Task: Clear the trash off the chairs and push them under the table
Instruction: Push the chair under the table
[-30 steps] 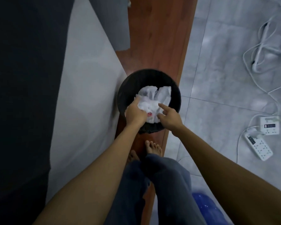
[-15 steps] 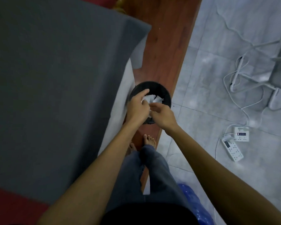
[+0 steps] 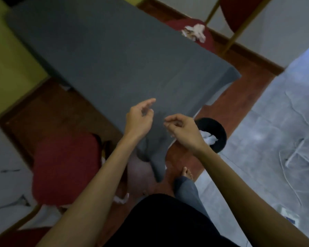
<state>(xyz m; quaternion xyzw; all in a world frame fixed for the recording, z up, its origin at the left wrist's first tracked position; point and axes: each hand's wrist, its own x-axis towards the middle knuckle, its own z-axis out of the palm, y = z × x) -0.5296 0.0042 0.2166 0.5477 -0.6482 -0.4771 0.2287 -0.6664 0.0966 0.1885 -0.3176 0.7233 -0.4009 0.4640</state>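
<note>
Trash (image 3: 194, 32) sits in a small white crumpled heap on the red chair seat (image 3: 184, 25) at the upper right of the head view, just past the far edge of the grey bench (image 3: 105, 56). It looks like soft, light paper that squashes easily, so pinching the whole heap from the top should lift it. More white paper lies in the black bin (image 3: 216, 132) at the middle right. The left hand (image 3: 139, 118) is half open over the bench and holds nothing. The right hand (image 3: 184, 129) has loosely curled fingers and looks empty too. Another red chair (image 3: 64, 166) stands at the lower left.
</note>
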